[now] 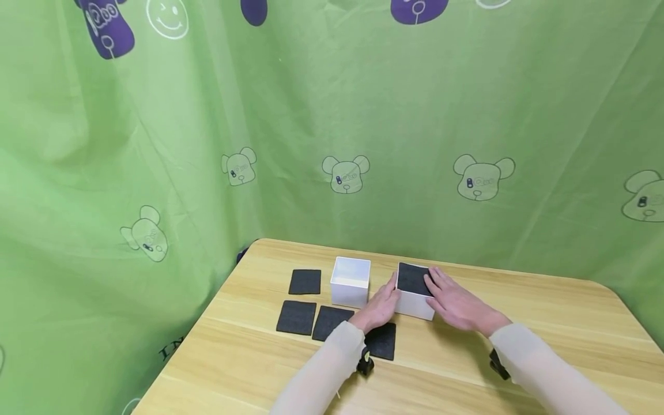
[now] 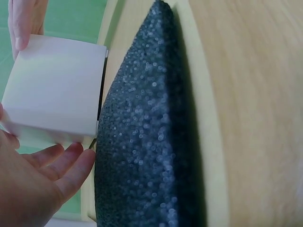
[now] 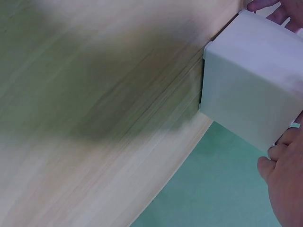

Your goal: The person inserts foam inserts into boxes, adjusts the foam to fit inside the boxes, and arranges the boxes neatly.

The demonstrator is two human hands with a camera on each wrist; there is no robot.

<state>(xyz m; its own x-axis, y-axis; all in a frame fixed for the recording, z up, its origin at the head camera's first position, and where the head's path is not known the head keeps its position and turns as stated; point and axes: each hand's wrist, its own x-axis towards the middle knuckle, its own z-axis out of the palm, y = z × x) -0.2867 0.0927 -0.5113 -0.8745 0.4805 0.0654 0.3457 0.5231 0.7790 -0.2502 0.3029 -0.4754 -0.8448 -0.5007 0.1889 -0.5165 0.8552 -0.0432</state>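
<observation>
A white square box (image 1: 415,305) stands toward the back of the table, with a black foam square (image 1: 413,279) over its top opening. My left hand (image 1: 380,306) rests against the left side of this box, fingers extended along its wall, as the left wrist view also shows (image 2: 35,184). From the right, my right hand (image 1: 461,302) lays its fingers on the foam's right edge and the box rim. In the right wrist view, part of the right hand (image 3: 289,165) is cut off by the frame edge. Whether the foam sits below the rim all round is hard to tell.
A second white box (image 1: 350,288), its top uncovered, stands left of the first. Several black foam squares lie on the wooden table: one behind (image 1: 305,282), others nearer (image 1: 296,317), one partly under the left wrist (image 1: 381,341). A green patterned curtain (image 1: 404,115) hangs behind.
</observation>
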